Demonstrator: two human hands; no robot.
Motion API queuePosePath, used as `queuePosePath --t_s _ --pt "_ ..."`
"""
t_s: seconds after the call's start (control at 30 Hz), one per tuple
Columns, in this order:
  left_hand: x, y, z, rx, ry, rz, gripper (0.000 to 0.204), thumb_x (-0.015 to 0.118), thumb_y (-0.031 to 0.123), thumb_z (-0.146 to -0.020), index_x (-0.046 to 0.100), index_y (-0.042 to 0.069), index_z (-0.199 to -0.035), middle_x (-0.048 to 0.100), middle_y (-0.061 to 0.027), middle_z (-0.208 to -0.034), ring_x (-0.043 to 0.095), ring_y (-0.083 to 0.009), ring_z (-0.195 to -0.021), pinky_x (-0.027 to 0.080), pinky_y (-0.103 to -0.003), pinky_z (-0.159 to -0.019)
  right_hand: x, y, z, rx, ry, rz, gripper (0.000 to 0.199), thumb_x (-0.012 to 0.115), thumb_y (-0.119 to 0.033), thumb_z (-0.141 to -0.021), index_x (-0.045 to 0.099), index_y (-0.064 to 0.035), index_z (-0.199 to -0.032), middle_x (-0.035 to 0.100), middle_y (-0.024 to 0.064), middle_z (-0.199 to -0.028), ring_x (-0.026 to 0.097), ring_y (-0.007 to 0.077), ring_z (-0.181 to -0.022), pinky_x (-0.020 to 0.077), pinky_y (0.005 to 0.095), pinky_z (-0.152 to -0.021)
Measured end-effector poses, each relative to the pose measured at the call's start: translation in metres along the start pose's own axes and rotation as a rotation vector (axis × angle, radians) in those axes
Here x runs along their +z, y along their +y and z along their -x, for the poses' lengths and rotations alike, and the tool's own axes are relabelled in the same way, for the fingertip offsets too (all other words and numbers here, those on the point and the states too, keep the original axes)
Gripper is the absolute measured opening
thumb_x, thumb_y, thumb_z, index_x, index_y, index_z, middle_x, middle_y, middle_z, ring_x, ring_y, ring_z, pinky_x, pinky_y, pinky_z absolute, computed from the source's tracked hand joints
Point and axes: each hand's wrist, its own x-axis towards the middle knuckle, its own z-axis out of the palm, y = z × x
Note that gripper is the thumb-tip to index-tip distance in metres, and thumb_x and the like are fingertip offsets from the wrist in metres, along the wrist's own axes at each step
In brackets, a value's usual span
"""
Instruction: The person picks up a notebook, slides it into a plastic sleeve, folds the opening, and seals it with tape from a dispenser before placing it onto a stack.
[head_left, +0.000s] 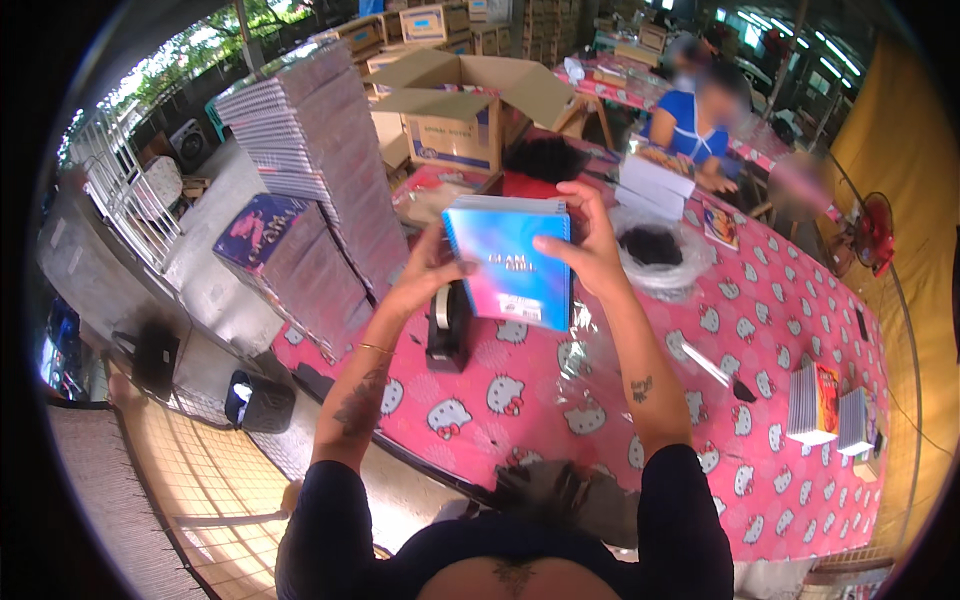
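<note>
Tabletop (pixel 780 290): pink cover, white cat-face print, spread across much of the view. Tall stack of notebooks (pixel 330 140) at its left. Beyond, a brown carton (pixel 450 135), flaps spread wide. Spiral notebook bundle (pixel 510 290), blue-pink cover toward the wearer, held up over the tabletop between two hands. Right hand (pixel 590 245) grasping its right edge, thumb on the cover. Left hand (pixel 430 272) grasping the left edge. Black tape dispenser (pixel 447 345) on the tabletop, near the left hand.
</note>
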Motion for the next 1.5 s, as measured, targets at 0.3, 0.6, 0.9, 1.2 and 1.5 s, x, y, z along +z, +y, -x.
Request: queuePosePath --t_s 0.3,0.6,0.9,1.2,1.5 --pt "0.023 -0.042 0.183 -0.311 0.075 0.169 0.07 0.073 -0.008 -0.066 0.046 0.004 -0.129 0.057 -0.008 -0.117 0.056 -0.0196 -0.112 0.054 -0.032 -0.084 0.026 0.03 0.178 0.23 -0.259 -0.166 0.073 0.083 0.005 -0.07 0.046 -0.0071 -0.132 0.054 0.009 -0.129 0.053 0.0213 -0.121 0.0412 0.0373 -0.105" --pt "0.008 -0.059 0.251 -0.199 0.176 -0.105 0.099 0.063 -0.013 -0.069 0.02 0.008 -0.155 0.047 -0.0055 -0.135 0.049 -0.018 -0.12 0.046 -0.032 -0.097 0.07 0.063 0.215 0.306 -0.243 -0.057 0.099 0.084 -0.008 -0.076 0.024 -0.0089 -0.154 0.05 0.0085 -0.133 0.047 0.0189 -0.126 0.0385 0.0364 -0.106" --pt "0.012 -0.086 0.256 -0.241 0.129 -0.293 0.085 0.075 -0.006 -0.072 0.027 0.001 -0.141 0.051 -0.013 -0.13 0.054 -0.0197 -0.116 0.05 -0.032 -0.094 0.092 0.11 0.225 0.121 -0.104 0.102 0.098 0.094 -0.031 -0.065 0.036 -0.0035 -0.14 0.059 0.0131 -0.119 0.059 0.0239 -0.111 0.0476 0.0379 -0.096" --pt "0.062 0.028 0.184 0.063 -0.208 -1.391 0.124 0.081 0.056 -0.068 0.014 -0.005 -0.153 0.022 -0.0324 -0.154 0.021 -0.044 -0.146 0.019 -0.052 -0.119 0.072 0.089 0.21 0.219 -0.279 0.271 0.088 0.094 -0.025 -0.061 0.045 -0.0018 -0.13 0.06 0.0186 -0.119 0.062 0.0299 -0.11 0.0493 0.0391 -0.092" --pt "0.046 0.014 0.172 0.014 -0.354 -1.463 0.083 0.087 0.046 -0.063 0.049 -0.002 -0.119 0.063 -0.0169 -0.093 0.067 -0.0358 -0.085 0.054 -0.046 -0.074 0.076 0.099 0.22 0.257 -0.196 0.232 0.087 0.095 -0.018 -0.058 0.048 -0.0016 -0.13 0.061 0.0142 -0.121 0.061 0.0226 -0.11 0.0484 0.0382 -0.094"
